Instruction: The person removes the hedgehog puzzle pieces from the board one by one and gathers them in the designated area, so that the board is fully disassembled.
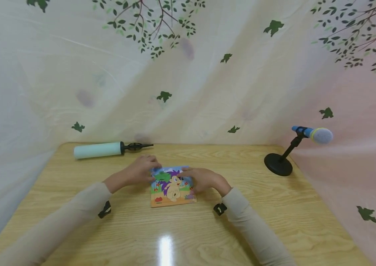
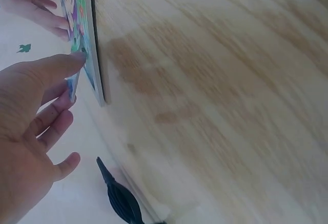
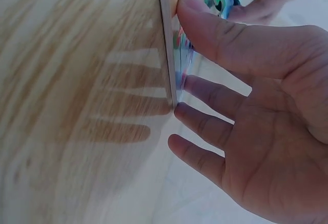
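Note:
A small picture puzzle board with a purple-haired cartoon hedgehog lies on the wooden table. At its upper left corner, my left hand pinches a thin puzzle piece between thumb and fingers. That piece stands tilted off the board's face in the left wrist view; its picture is mostly hidden. Across the board's upper right part reaches my right hand. In the right wrist view, the thumb touches the face, and the fairly straight fingers lie spread at the far edge.
Behind the left hand lies a light-blue hand pump with a black nozzle. A blue toy microphone on a black round-based stand is at the back right. A leaf-printed cloth hangs behind the table.

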Motion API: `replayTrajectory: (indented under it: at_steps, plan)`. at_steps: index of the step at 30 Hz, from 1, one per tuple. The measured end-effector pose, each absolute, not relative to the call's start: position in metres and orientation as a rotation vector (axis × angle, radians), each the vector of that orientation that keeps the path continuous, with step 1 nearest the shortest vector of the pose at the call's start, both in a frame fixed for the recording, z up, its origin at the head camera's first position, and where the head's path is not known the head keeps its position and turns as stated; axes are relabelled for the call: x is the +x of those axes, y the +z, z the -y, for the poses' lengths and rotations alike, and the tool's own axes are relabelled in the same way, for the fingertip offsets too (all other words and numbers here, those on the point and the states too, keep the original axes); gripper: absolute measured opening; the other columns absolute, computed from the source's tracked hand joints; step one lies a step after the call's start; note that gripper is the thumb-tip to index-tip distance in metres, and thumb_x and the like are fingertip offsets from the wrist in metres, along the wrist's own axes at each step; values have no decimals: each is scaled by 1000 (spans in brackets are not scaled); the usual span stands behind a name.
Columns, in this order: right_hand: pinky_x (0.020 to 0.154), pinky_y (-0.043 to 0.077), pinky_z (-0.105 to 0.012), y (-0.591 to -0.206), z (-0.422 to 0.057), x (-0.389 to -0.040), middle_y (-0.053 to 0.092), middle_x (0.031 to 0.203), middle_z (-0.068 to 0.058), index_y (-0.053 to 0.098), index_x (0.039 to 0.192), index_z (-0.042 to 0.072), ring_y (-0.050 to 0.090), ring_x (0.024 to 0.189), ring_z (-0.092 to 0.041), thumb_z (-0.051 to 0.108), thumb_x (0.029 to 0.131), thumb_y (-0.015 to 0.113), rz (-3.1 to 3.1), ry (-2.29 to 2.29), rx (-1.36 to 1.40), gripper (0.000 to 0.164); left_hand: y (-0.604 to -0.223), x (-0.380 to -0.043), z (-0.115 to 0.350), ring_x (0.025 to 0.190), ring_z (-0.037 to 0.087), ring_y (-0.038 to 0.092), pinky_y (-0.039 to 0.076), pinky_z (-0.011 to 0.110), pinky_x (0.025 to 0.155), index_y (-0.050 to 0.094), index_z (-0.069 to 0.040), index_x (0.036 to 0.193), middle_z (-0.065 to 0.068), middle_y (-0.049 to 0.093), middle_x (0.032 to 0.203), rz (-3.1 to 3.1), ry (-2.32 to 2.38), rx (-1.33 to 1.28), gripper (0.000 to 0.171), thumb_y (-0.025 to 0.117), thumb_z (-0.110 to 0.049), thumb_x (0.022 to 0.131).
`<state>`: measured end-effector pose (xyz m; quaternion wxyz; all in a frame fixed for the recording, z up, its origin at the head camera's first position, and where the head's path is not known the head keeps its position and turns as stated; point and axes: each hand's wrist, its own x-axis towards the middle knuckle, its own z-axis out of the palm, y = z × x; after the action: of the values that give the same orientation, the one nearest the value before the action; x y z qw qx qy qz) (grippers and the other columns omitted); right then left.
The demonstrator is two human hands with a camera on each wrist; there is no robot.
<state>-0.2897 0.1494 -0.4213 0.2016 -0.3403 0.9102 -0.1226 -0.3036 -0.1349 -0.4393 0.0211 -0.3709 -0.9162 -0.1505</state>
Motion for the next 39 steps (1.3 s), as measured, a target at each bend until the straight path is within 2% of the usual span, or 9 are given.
replayTrajectory:
  at_steps: [5, 15, 20, 29, 39]
  plan:
    - [119, 35, -54, -425, -152, -290, 30, 167, -12, 49, 152, 17, 35, 151, -38, 15, 86, 81, -2539, -376, -937, 73, -441, -301, 151, 116, 34, 57, 45, 58, 104, 69, -3, 123, 14, 65, 117, 2758, -445, -1144, 46, 83, -15, 81]
    - [118, 37, -55, -424, -152, -289, 30, 166, -15, 49, 152, 13, 32, 151, -40, 12, 86, 81, -2527, -411, -953, 73, -432, -291, 198, 104, 31, 55, 46, 54, 89, 72, -2, 120, 12, 67, 114, 2722, -475, -1123, 42, 84, -10, 81]
    - [117, 37, -56, -425, -153, -290, 30, 166, -15, 49, 152, 13, 33, 151, -40, 13, 86, 81, -2532, -395, -966, 74, -423, -287, 229, 102, 35, 59, 48, 56, 86, 73, -3, 118, 13, 69, 113, 2738, -422, -1076, 40, 85, -11, 80]
    - [117, 37, -56, -425, -152, -289, 31, 166, -17, 49, 151, 12, 33, 150, -41, 12, 86, 81, -2522, -405, -970, 73, -417, -274, 276, 104, 38, 61, 50, 60, 82, 75, -6, 114, 15, 71, 113, 2766, -264, -989, 39, 87, -13, 77]
    - [117, 37, -56, -425, -153, -289, 32, 165, -17, 50, 151, 12, 33, 151, -40, 13, 86, 81, -2527, -398, -986, 72, -425, -273, 292, 106, 40, 59, 45, 63, 87, 75, -7, 113, 15, 71, 114, 2822, -233, -963, 39, 87, -14, 77]
